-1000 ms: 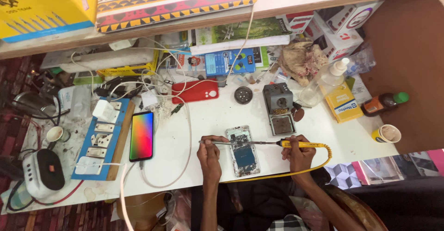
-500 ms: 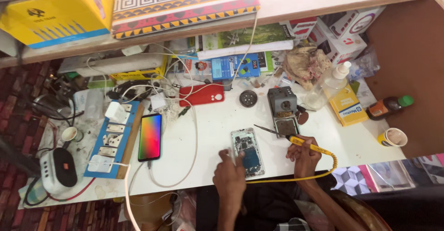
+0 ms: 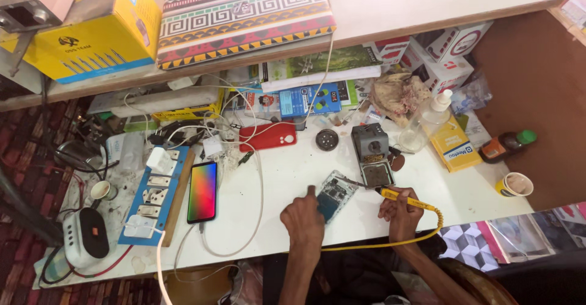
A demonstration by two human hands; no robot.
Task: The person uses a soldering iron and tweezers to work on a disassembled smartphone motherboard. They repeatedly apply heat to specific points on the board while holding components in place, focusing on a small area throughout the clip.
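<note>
Opened smartphone (image 3: pixel 333 195): on white worktop (image 3: pixel 293 177), front centre, circuit side up. Left hand (image 3: pixel 303 219): fingers closed on its lower edge, apparently pinning it. Right hand (image 3: pixel 400 212): gripping yellow soldering iron (image 3: pixel 403 199), tip at phone's upper edge. Grey soldering stand (image 3: pixel 372 153): just behind.

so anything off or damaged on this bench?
The opened phone under the left hand lies askew with its insides bare; the right hand holds a yellow soldering iron to it. Tangled white cables sprawl behind. Nothing spilled.
</note>
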